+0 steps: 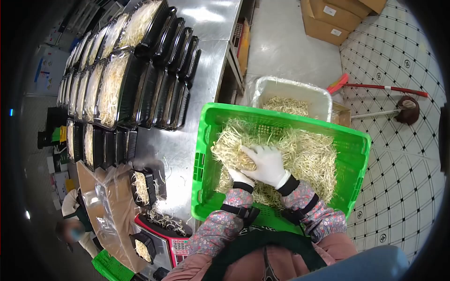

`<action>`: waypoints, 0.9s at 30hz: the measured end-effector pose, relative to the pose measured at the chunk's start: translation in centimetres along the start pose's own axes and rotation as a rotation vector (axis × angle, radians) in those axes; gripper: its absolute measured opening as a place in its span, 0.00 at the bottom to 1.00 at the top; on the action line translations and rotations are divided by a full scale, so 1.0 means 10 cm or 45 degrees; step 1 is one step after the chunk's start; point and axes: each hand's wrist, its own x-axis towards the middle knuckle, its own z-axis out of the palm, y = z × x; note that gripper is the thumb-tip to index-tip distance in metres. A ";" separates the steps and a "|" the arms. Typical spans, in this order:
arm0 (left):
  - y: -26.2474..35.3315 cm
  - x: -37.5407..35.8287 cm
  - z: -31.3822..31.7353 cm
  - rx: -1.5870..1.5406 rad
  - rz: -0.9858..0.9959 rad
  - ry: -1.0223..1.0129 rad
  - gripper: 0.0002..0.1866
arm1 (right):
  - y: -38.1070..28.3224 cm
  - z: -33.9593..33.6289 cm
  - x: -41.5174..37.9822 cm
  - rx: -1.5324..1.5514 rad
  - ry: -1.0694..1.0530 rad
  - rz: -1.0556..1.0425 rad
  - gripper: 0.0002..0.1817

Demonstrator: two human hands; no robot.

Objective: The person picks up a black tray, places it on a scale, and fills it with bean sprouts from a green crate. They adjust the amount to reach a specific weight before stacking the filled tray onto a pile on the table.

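Observation:
A green plastic crate (pixel 361 161) in front of me holds a heap of bean sprouts (pixel 314 161). My right hand (pixel 267 165), in a white glove, lies over a clump of bean sprouts (pixel 230 149) at the crate's left side, its fingers curved around it. Below and to the left, my left hand (pixel 241 177), also gloved, is against the underside of the same clump. Most of the left fingers are hidden by the sprouts and the right hand.
Black trays of sprouts (pixel 115 89) stand stacked on the steel table (pixel 206 51). A red scale (pixel 179 246) carries a small tray (pixel 143 248). Behind the crate is a white tub (pixel 323 96). Cardboard boxes (pixel 328 21) and a red-handled tool (pixel 384 87) are on the floor. Another person (pixel 72 229) is at lower left.

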 end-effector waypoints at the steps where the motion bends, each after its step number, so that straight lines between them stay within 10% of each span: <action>1: -0.02 -0.01 -0.03 -0.041 -0.034 -0.040 0.37 | -0.05 -0.05 -0.04 -0.095 0.115 -0.074 0.38; 3: -0.06 0.11 -0.13 0.339 -0.046 -0.144 0.39 | -0.10 -0.07 -0.15 -0.103 0.149 -0.098 0.40; 6: -0.08 0.97 -1.09 1.920 0.683 -0.716 0.40 | 0.10 0.28 -0.44 -0.310 -0.099 -0.195 0.46; 7: 0.11 0.91 -1.13 1.680 0.155 -0.891 0.42 | 0.25 0.49 -0.61 -0.309 -0.098 -0.191 0.46; 9: 0.52 0.29 -0.56 0.589 -0.547 0.091 0.42 | 0.41 0.79 -0.94 -0.361 -0.519 -0.273 0.46; 13: 0.81 0.29 -0.56 1.275 -0.288 0.068 0.42 | 0.33 0.77 -1.07 -0.180 -0.581 -0.220 0.50; 18: 0.81 0.53 -0.63 2.005 0.092 -0.641 0.35 | 0.62 -0.01 -0.60 0.404 -0.834 0.092 0.42; 22: 0.50 0.43 -0.44 2.824 0.315 -0.747 0.55 | 0.98 0.10 -0.22 0.119 -0.558 0.324 0.40; 27: -0.02 -0.08 -0.60 3.278 -0.179 -1.068 0.62 | 0.70 0.52 -0.77 -0.375 -0.672 -0.132 0.39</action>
